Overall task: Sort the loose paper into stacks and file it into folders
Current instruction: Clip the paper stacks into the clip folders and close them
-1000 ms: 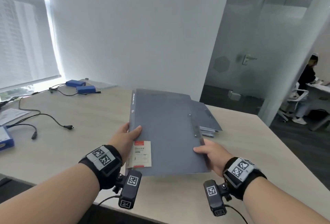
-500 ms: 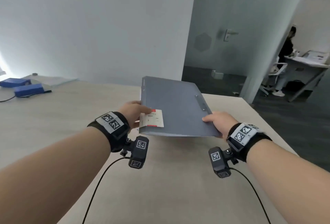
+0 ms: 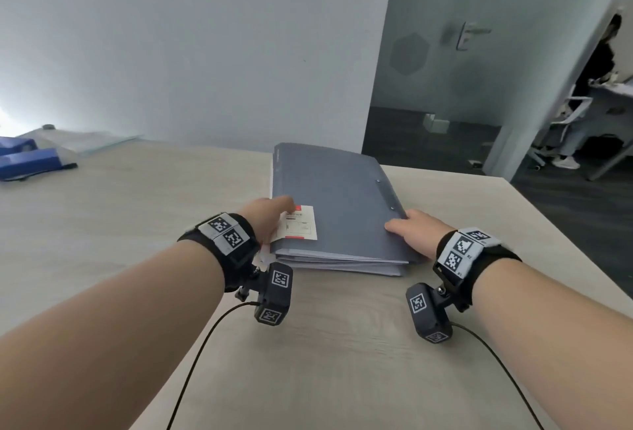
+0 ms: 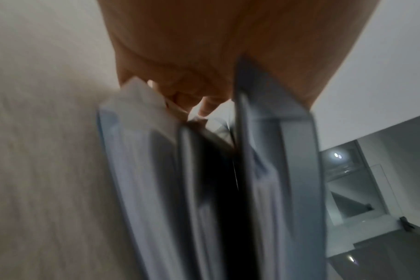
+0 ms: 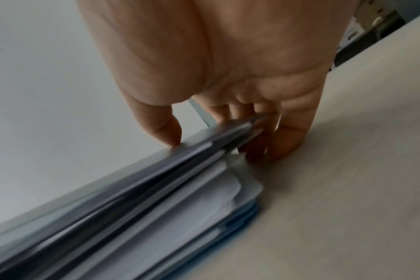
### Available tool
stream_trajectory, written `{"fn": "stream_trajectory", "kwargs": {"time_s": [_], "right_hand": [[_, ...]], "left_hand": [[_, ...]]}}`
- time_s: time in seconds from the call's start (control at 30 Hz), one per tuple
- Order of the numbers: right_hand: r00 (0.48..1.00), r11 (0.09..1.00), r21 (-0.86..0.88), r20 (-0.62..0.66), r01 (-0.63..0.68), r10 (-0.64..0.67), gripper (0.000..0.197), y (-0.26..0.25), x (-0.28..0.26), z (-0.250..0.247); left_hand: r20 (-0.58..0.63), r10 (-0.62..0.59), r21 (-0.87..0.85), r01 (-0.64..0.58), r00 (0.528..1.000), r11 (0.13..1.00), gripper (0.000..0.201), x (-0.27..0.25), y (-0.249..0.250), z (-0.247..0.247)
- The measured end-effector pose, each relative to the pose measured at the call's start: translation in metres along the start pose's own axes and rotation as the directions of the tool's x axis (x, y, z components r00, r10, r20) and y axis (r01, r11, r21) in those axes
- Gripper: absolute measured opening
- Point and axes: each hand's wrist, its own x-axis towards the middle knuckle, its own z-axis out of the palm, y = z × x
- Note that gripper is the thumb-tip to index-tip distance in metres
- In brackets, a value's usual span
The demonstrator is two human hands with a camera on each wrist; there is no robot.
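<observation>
The table (image 3: 137,224) is filling the frame. My gray folder (image 3: 335,203) is lying mid-frame on a stack of folders (image 3: 342,263) (papers inside). My left hand (image 3: 265,215) and right hand (image 3: 412,232) are pinching its near corners.

My bench (image 3: 102,224), light wood grain. At its far left corner lie two blue boxes (image 3: 32,162), one behind the other, just beside a clear plastic sheet (image 3: 89,141) against the white wall (image 3: 205,52). Beyond my bench's far right edge: a glass door (image 3: 445,69) with a lever handle (image 3: 467,34), dark floor (image 3: 565,224), and a person (image 3: 596,63) seated at another desk (image 3: 613,93).
</observation>
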Motion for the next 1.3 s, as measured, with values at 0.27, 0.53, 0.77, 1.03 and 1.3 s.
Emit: {"fn": "stream_trajectory", "kwargs": {"time_s": [0.27, 0.53, 0.77, 1.03, 1.3], "right_hand": [[1.0, 0.996, 0.092, 0.002, 0.008, -0.008, 0.065, 0.009, -0.008, 0.008], [0.997, 0.991, 0.131, 0.076, 0.005, -0.016, 0.041, 0.028, -0.047, -0.001], [0.997, 0.975, 0.222, 0.07, 0.01, -0.026, 0.055, 0.055, -0.109, 0.006], [0.999, 0.894, 0.448, 0.018, 0.022, -0.033, 0.055, 0.082, -0.176, 0.015], [0.998, 0.591, 0.804, -0.056, 0.062, -0.029, 0.072, 0.075, -0.21, 0.011]], "left_hand": [[0.007, -0.039, -0.092, 0.04, 0.999, 0.995, 0.025, 0.011, -0.001, 0.004], [0.109, -0.112, -0.151, 0.128, 0.988, 0.98, 0.036, -0.029, -0.012, 0.004], [0.21, -0.113, -0.119, 0.14, 0.971, 0.983, 0.037, -0.093, -0.028, 0.004], [0.115, 0.077, -0.234, -0.048, 0.99, 0.971, 0.043, -0.17, -0.061, 0.01], [0.173, 0.37, -0.351, -0.294, 0.913, 0.889, 0.046, -0.225, -0.074, -0.001]]}}
